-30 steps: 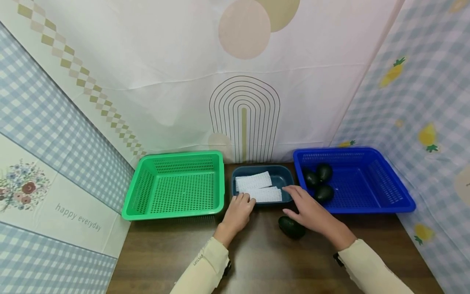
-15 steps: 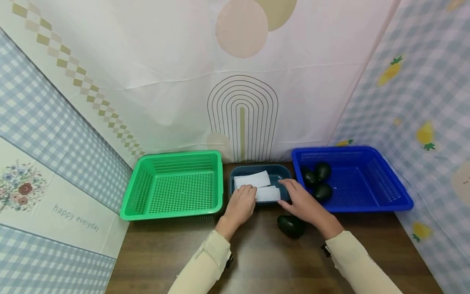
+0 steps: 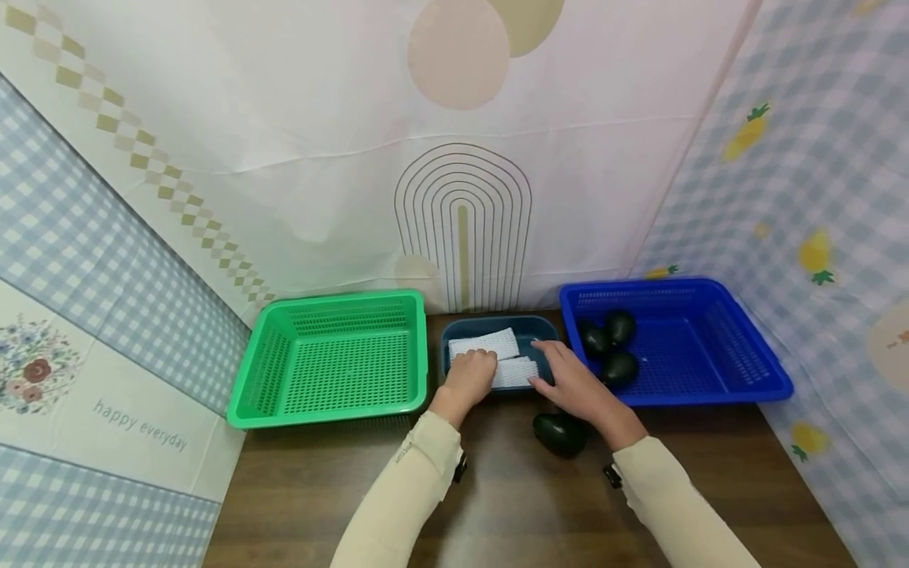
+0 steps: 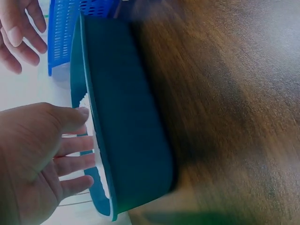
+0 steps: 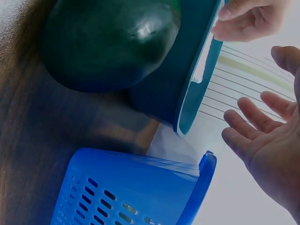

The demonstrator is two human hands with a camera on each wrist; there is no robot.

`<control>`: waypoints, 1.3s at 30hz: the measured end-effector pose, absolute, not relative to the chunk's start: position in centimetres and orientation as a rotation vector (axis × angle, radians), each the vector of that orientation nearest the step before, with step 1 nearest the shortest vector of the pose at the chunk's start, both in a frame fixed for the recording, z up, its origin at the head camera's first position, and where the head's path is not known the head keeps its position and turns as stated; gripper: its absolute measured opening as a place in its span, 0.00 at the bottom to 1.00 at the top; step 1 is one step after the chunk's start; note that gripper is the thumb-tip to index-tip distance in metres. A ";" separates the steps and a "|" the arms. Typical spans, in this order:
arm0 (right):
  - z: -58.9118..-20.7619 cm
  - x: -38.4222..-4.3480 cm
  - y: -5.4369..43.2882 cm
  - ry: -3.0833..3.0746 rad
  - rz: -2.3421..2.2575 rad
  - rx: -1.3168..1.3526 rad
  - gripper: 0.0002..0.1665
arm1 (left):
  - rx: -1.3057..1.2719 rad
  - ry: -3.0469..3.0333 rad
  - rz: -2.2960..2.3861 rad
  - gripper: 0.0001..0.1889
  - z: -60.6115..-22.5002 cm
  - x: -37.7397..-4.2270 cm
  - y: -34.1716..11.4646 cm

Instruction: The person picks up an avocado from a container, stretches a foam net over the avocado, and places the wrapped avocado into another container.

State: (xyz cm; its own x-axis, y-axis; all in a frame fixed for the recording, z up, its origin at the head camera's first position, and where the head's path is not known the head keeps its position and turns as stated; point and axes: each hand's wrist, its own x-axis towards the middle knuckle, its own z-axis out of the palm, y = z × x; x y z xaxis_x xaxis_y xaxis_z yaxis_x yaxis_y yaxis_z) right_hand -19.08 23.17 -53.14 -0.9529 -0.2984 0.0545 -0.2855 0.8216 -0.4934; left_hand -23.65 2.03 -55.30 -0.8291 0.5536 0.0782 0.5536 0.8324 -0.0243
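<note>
My left hand [image 3: 472,380] reaches down into the small dark teal tray [image 3: 537,325], its fingertips at the lower of two white foam net sleeves [image 3: 517,374]. In the left wrist view the thumb and fingers [image 4: 75,161] are spread apart at the white netting, just inside the rim. The upper foam net sleeve [image 3: 490,344] lies flat behind, partly covered by the hand. My right hand [image 3: 577,386] hovers over the tray's right end, fingers spread, holding nothing. A dark green avocado [image 3: 559,435] lies on the table in front of the tray, below that hand.
A green perforated basket [image 3: 327,410] stands left of the tray. To the right, a blue perforated basket [image 3: 710,396] holds several avocados [image 3: 619,368] at its left side. Patterned cloth [image 3: 341,197] hangs behind and on both sides of the wooden table [image 3: 497,521].
My left hand has moved from the tray's front edge in over the foam net sleeves. My right hand has shifted slightly left, still open. The loose avocado stays on the table.
</note>
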 end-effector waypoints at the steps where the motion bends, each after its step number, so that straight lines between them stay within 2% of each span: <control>1: -53.2 -19.2 23.2 2.971 -0.806 -0.466 0.38 | -0.887 -2.943 0.005 0.05 -55.4 -23.7 2.0; 14: -53.2 -19.3 23.7 2.929 -0.831 -0.406 0.37 | -0.898 -2.929 -0.048 0.07 -55.4 -24.3 1.7; 22: -52.9 -19.0 23.8 2.959 -0.875 -0.451 0.37 | -0.898 -2.891 -0.252 0.04 -54.7 -24.1 0.8; 32: -52.7 -18.6 24.1 2.970 -0.988 -0.441 0.38 | -0.872 -2.837 -0.433 0.07 -53.7 -23.4 -0.7; 39: -52.6 -18.2 23.9 3.051 -1.128 -0.464 0.31 | -0.872 -2.784 -0.508 0.08 -53.0 -22.7 -1.5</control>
State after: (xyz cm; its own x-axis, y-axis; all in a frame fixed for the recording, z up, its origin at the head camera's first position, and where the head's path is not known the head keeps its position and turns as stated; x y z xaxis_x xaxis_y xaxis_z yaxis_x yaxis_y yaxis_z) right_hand -18.21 23.94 -52.65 -0.9500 -0.2115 0.2295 -0.3100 0.7257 -0.6143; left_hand -22.74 -1.51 -53.04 -0.8118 0.5182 0.2691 0.5799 0.7696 0.2673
